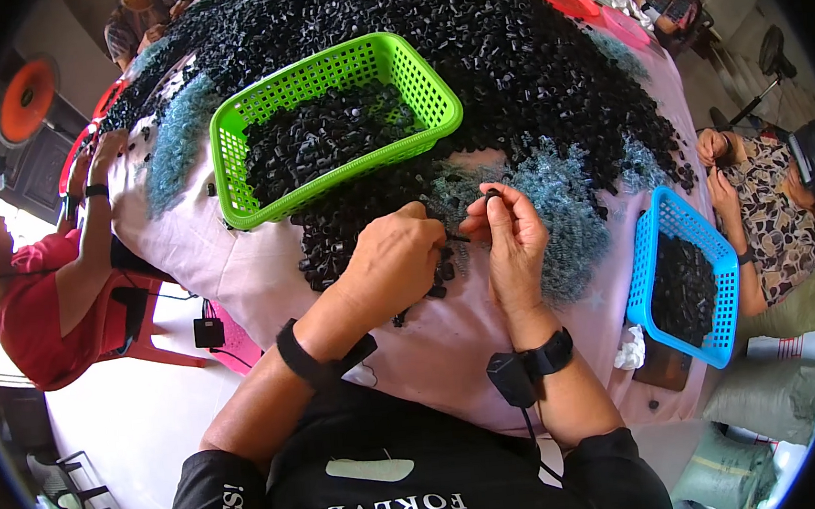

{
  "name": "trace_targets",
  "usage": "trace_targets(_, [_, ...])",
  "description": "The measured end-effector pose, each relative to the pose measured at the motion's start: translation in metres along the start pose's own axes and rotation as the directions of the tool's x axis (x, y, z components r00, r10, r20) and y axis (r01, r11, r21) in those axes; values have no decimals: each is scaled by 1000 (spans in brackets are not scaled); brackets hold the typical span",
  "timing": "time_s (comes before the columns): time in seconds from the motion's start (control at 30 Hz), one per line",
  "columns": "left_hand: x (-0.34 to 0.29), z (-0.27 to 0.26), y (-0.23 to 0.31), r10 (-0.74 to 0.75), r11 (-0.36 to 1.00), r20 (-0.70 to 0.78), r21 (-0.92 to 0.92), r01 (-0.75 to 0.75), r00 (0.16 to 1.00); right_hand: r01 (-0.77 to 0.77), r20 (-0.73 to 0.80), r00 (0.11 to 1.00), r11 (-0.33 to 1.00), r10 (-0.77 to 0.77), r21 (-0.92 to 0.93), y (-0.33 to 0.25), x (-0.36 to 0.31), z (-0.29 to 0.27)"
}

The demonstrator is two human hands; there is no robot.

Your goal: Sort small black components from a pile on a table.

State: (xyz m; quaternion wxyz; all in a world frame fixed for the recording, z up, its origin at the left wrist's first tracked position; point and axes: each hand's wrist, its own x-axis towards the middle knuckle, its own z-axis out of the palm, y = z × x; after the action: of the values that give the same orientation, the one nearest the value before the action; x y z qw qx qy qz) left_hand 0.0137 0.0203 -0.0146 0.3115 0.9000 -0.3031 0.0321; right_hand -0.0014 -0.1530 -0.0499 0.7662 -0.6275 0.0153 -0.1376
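My left hand (396,260) is curled closed over the near edge of a heap of small black parts (516,54). A dark sliver shows by its fingertips, but what it grips I cannot make out. Close beside it, my right hand (519,246) pinches a small black plastic part (492,194) between thumb and fingers. Under and around the right hand lies a pile of small translucent bluish pieces (569,232). Beyond my hands a green perforated basket (345,194), partly filled with black parts, rests on the heap.
A pale pink cloth (256,276) covers the table. To the right stand a blue basket (639,255) of black parts and a crumpled white tissue (630,349). People sit left, right and at the far side. An orange fan (27,101) is at the left.
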Motion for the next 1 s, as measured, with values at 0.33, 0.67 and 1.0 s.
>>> trace_targets(0.33, [9, -3, 2, -43, 977, 0, 208, 42, 999, 44, -17, 999, 999, -43, 22, 2, 7, 0])
trace_targets(0.67, [12, -19, -8, 33, 978, -98, 208, -12, 995, 50, -107, 993, 996, -42, 70, 2, 7, 0])
trace_targets(1.0, [20, 10, 0, 41, 968, 3, 250, -40, 999, 38, -95, 995, 998, -32, 59, 0, 5, 0])
